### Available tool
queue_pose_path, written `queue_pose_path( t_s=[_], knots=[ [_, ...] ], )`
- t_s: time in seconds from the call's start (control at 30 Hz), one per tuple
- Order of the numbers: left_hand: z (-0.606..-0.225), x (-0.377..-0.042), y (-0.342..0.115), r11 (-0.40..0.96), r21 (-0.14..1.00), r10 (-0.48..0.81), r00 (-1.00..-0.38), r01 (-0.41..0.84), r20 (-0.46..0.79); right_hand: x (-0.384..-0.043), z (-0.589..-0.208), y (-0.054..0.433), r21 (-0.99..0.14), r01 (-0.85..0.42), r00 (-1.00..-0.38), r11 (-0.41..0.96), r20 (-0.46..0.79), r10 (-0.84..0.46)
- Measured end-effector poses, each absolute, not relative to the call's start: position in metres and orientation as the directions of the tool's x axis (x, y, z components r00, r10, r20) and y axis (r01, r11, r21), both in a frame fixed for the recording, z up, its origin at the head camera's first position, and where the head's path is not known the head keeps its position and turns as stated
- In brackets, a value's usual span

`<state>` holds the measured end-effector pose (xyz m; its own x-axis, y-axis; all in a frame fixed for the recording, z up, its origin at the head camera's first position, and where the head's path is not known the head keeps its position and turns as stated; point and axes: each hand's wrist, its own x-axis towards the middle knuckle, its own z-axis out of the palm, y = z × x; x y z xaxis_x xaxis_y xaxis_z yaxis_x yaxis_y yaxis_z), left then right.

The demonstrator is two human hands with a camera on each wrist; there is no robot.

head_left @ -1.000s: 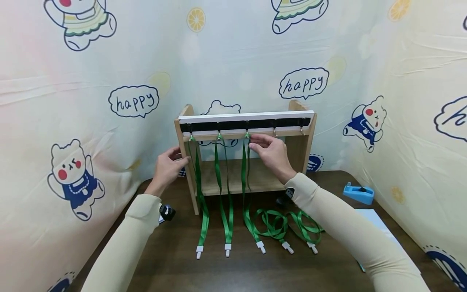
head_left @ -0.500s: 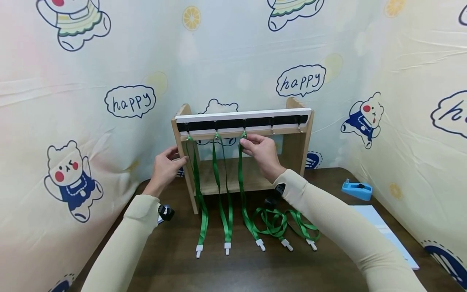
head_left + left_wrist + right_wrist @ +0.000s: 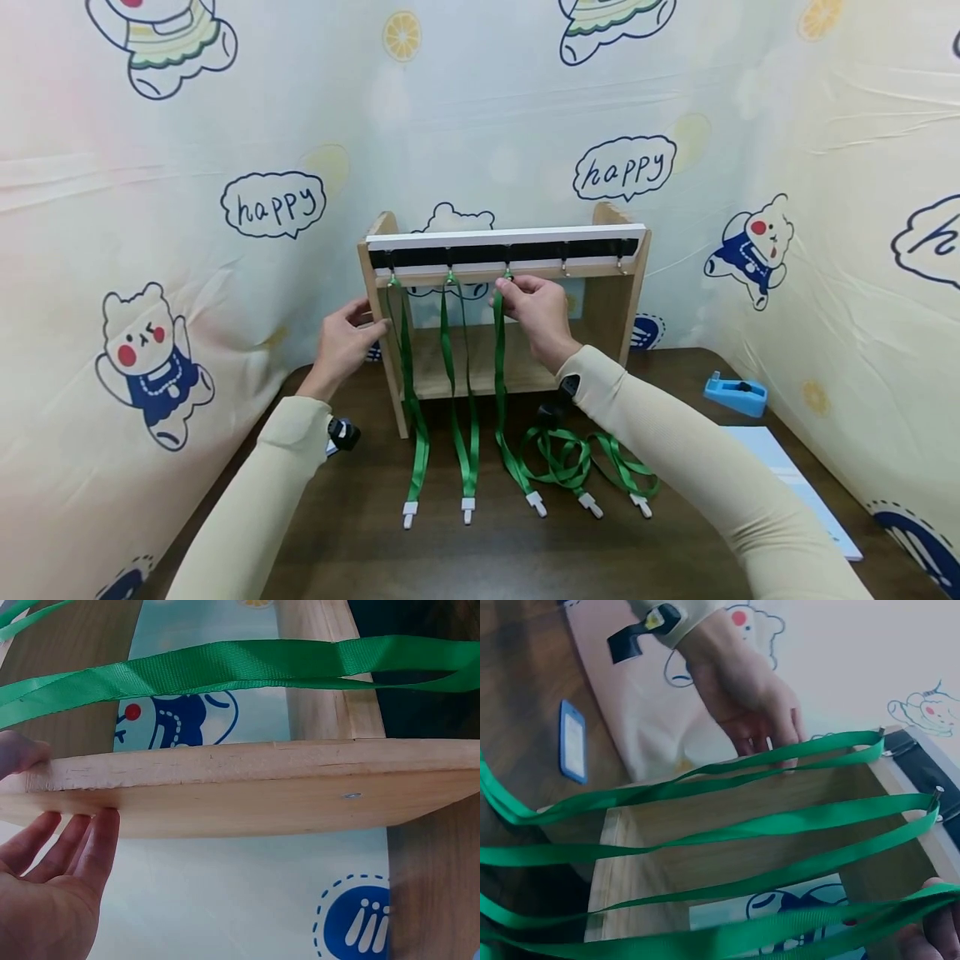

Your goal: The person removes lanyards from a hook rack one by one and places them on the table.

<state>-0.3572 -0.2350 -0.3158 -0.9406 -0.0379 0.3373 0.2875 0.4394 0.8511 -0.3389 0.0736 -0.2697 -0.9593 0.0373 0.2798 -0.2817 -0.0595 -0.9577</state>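
Note:
A small wooden shelf rack (image 3: pixel 611 312) stands at the back, a black strip (image 3: pixel 480 256) with hooks along its front top. Green lanyards hang from the three left hooks, each with a white clip lying on the table. My left hand (image 3: pixel 342 346) grips the rack's left side panel, thumb in front; in the left wrist view, its fingertips (image 3: pixel 105 829) press the panel's (image 3: pixel 262 802) outer face. With my right hand (image 3: pixel 542 315) I pinch the third lanyard (image 3: pixel 500 358) just below its hook. Two hooks further right carry no lanyard.
Two more green lanyards (image 3: pixel 567 475) lie loosely coiled on the dark table, below the rack's right half. A blue tape dispenser (image 3: pixel 737 395) and a pale sheet (image 3: pixel 787 479) are at the right. In the right wrist view, a blue-framed badge (image 3: pixel 574 742) lies left of the rack.
My right hand has shifted slightly left, and its fingers now close round the third lanyard's strands beneath the hook. My left hand has stayed on the side panel.

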Motion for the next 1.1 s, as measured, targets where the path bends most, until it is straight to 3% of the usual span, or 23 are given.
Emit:
queue_pose_path(
  t_s=[1.1],
  knots=[
    [-0.314, -0.357, -0.235, 0.439, 0.855, -0.037, -0.945, 0.278, 0.326, -0.322, -0.284, 0.1, -0.902, -0.432, -0.901, 0.006, 0.432, -0.032]
  ],
)
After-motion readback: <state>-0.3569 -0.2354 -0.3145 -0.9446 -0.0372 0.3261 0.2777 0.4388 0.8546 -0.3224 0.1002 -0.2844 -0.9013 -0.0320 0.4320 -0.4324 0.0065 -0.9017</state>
